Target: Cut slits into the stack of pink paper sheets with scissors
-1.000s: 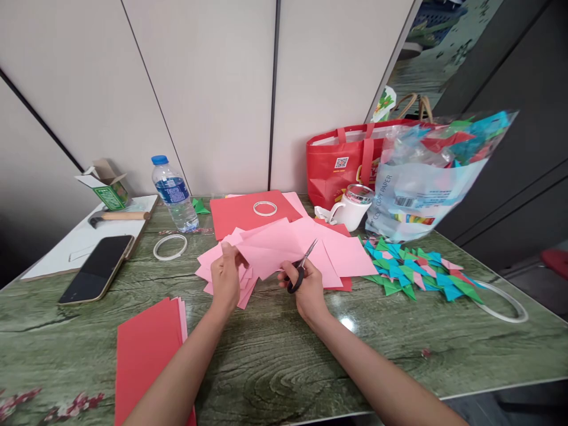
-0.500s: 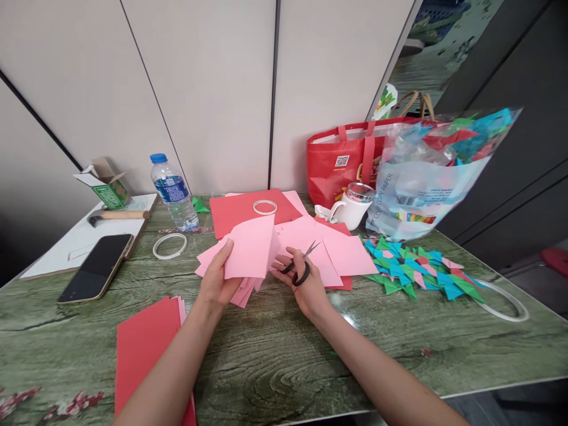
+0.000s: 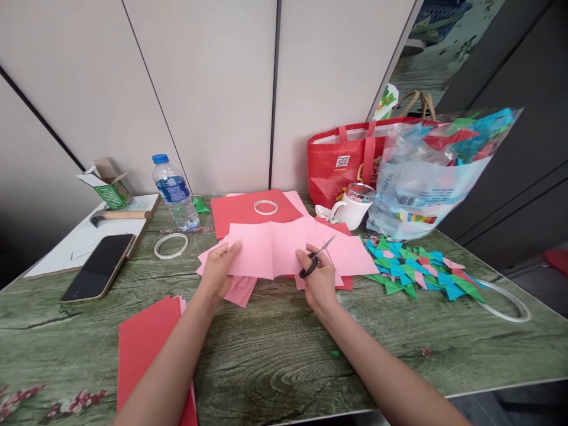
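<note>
Wide green wood-grain table (image 3: 284, 355), red fabric tote bag (image 3: 341, 160) at its far edge. The pink square paper sheet (image 3: 270, 254) is held spread out just above the table's middle, over loose pink paper pieces (image 3: 242, 290). The left hand (image 3: 217, 272) pinches the sheet's left edge, thumb on top, fingers curled under. The right hand (image 3: 322, 284) is closed around small black-handled metal scissors (image 3: 316, 260) and touches the sheet's right edge, blades pointing up-right.

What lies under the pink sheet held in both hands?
Under the pink sheet, smaller pink pieces poke out below the left hand, and a red edge shows by the right hand, which holds scissors. The rest is covered.
</note>
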{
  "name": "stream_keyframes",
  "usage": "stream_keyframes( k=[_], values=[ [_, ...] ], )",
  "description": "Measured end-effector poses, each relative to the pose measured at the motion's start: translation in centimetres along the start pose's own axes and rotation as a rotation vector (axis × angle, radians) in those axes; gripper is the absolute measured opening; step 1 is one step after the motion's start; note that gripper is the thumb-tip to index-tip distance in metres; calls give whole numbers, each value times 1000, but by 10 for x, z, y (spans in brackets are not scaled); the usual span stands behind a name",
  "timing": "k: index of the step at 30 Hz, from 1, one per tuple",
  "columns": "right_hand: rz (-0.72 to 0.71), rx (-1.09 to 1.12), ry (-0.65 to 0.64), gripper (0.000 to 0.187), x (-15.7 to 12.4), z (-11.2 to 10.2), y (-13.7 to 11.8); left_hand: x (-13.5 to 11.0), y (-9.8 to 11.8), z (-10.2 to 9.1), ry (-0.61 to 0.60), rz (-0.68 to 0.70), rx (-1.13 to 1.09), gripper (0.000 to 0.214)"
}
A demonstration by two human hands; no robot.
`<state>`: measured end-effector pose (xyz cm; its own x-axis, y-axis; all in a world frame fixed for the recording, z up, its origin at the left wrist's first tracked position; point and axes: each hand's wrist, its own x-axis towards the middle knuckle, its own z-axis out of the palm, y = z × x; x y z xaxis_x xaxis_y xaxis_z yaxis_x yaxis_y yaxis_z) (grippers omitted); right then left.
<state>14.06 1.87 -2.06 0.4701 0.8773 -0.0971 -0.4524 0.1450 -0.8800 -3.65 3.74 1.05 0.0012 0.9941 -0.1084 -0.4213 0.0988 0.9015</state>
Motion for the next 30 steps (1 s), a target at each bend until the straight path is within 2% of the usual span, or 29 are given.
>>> stream_keyframes(
  k=[3, 5, 8, 11, 16, 17, 19, 21, 23, 26, 28, 30],
  values=[
    [-129, -23, 67, 39, 5, -2, -5, 6, -1, -6, 130, 114, 62, 28],
    [-165, -34, 68, 37, 4, -2, -7, 7, 0, -7, 130, 146, 37, 29],
    [-171, -23, 85, 37, 3, -1, -7, 5, 5, -6, 66, 140, -71, 34],
    [-156, 15, 125, 39, 5, -2, -5, 0, 11, -4, -118, 105, -162, 49],
    [-131, 38, 143, 40, 9, -4, -3, -14, 10, 5, -586, 47, -111, 58],
    [-135, 37, 143, 39, 9, -4, -3, -16, 8, 8, -643, 34, -82, 58],
    [-146, 27, 133, 38, 7, -3, -4, -19, 1, 14, -668, 22, -47, 57],
    [-161, 4, 110, 36, 4, -2, -5, -21, -5, 19, -499, 18, -41, 41],
    [-190, -29, 88, 35, 2, -1, -6, -20, -10, 23, -315, -19, -36, 32],
    [-163, -49, 20, 36, -1, 2, -8, -18, -9, 27, -100, -43, -74, 35],
    [-59, -55, -143, 38, -6, 3, -9, -17, -5, 30, 14, 3, -143, 37],
    [79, -98, -423, 41, -13, 5, -9, -16, 1, 31, 93, 68, -205, 37]
  ],
)
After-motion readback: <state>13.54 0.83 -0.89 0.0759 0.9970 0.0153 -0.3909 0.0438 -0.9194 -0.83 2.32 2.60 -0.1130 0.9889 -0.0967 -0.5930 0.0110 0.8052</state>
